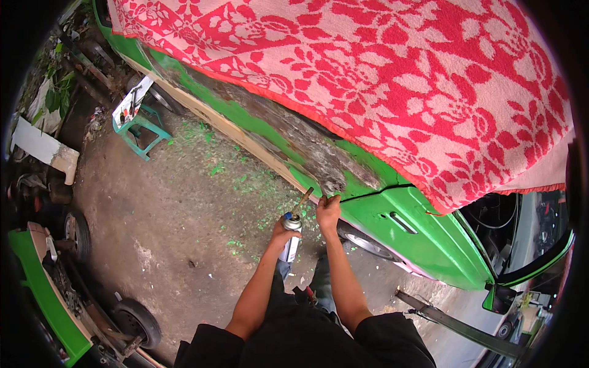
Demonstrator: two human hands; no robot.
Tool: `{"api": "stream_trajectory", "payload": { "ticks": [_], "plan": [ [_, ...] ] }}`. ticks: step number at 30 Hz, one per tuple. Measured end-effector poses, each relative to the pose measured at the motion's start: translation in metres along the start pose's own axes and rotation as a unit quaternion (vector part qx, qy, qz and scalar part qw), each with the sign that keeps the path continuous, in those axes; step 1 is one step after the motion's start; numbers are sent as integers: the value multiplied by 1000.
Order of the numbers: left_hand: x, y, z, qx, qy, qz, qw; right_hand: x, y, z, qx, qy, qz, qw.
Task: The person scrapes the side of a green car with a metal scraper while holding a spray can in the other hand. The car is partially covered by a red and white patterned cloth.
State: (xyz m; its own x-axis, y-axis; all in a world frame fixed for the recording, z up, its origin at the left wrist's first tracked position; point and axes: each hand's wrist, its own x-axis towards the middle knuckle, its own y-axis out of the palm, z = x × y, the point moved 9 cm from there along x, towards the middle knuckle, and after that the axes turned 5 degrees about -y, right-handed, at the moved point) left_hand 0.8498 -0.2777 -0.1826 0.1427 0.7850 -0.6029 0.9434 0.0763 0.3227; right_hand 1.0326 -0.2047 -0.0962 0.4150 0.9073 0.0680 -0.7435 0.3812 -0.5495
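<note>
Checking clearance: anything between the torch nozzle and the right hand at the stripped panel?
Head view: nothing. The torch in the left hand points its nozzle beside the right hand; only the stripped panel lies behind.

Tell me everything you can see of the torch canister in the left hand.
The torch canister is a slim metal cylinder, silvery with a blue patch near the top. A brass-coloured nozzle slants up and right toward the stripped strip of the green car panel. The left hand grips its upper body; the canister hangs roughly upright above the dirt ground.
</note>
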Motion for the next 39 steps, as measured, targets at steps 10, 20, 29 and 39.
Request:
{"api": "stream_trajectory", "payload": {
  "ticks": [10, 20, 29, 39],
  "plan": [
    [11, 2, 4, -19, -18, 8, 1000, 4, 2, -13, 13, 33, 1, 999],
    [7, 2, -1, -6, -19, -16, 1000, 1, -8, -17, 9, 30, -3, 1000],
    [3, -12, -9, -3, -22, -28, 999, 0, -4, -17, 7, 34, -17, 999],
    [1, -25, -6, -4, 5, -28, 1000, -3, -5, -4, 41, 45, -17, 998]
  ]
}}
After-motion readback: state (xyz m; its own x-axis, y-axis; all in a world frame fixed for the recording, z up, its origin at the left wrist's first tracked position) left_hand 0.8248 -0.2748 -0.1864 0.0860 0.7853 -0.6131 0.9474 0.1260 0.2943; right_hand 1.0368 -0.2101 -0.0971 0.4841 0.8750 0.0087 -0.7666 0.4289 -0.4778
